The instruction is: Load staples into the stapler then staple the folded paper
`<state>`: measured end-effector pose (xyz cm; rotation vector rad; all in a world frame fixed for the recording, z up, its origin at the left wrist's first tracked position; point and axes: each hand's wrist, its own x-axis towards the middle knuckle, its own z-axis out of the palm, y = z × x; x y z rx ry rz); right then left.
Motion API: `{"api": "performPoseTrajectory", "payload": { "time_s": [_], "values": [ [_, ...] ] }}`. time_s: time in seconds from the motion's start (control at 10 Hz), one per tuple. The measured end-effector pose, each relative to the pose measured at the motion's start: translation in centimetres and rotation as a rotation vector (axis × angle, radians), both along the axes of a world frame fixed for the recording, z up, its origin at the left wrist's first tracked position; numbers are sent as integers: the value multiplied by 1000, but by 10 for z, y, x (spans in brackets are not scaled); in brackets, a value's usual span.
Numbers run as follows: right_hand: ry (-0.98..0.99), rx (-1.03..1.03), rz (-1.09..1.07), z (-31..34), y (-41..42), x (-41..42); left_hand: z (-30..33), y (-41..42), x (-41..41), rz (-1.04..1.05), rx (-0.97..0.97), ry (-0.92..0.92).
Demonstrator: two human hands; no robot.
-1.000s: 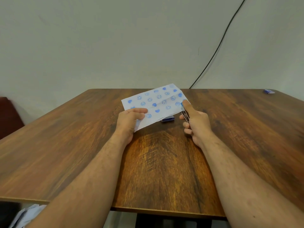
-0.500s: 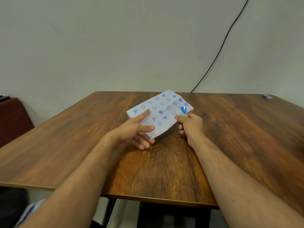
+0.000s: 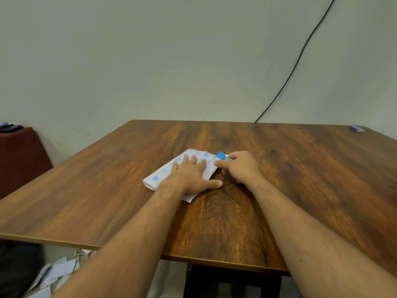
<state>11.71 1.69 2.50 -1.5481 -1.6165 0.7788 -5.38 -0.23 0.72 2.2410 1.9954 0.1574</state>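
1. In the head view, near the middle of the wooden table (image 3: 107, 190): a folded paper (image 3: 159, 177) with blue printed dots, lying flat on the wood.
2. On top of this paper: the left hand (image 3: 191, 175), palm down and spread flat, fingers (image 3: 194, 160) stretched toward the far side, thumb pointing right along the wood. Not gripping anything, only pressing on the sheet.
3. At the right far corner of the paper: a small stapler (image 3: 222, 156) with a blue tip and a metal body, its blue end over the paper's edge. Cannot tell if the paper sits inside the mouth of the stapler.
4. Around the back part of the stapler: the right hand (image 3: 240, 166), curled and closed on it, index finger lying along the near side and touching the paper's edge. Most of the stapler hidden under this hand.
5. Both forearms bare, reaching from the near edge of the table toward the paper, the two hands just beside each other.
6. Far right corner of the table: a small blue box (image 3: 357, 128), well apart from the hands; too small to tell what it contains.
7. Behind the table: a plain pale wall with a black cable (image 3: 300, 59) running down diagonally to the table's back edge.
8. At the left: a dark red seat (image 3: 21, 155) beside the table.
9. On the floor under the near left edge: several loose papers (image 3: 55, 274), blurred.
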Motion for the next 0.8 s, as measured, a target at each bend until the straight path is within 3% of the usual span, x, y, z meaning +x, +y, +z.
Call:
{"api": "performPoseTrajectory", "payload": {
  "time_s": [0.2, 0.4, 0.5, 0.6, 0.8],
  "values": [
    [-644, 155, 13, -4, -9, 32, -1, -8, -6, 226, -38, -30],
    [-841, 108, 179, 8, -3, 40, 17, 11, 9, 103, 98, -21],
    [-829, 206, 170, 7, 17, 49, 27, 39, 12, 29, 312, -50],
    [-692, 437, 57, 6, 55, 54, 32, 80, 6, -8, 468, -32],
    [-798, 524, -61, 60, 162, 43, 76, 180, -7, 21, 588, 20]
  ]
}}
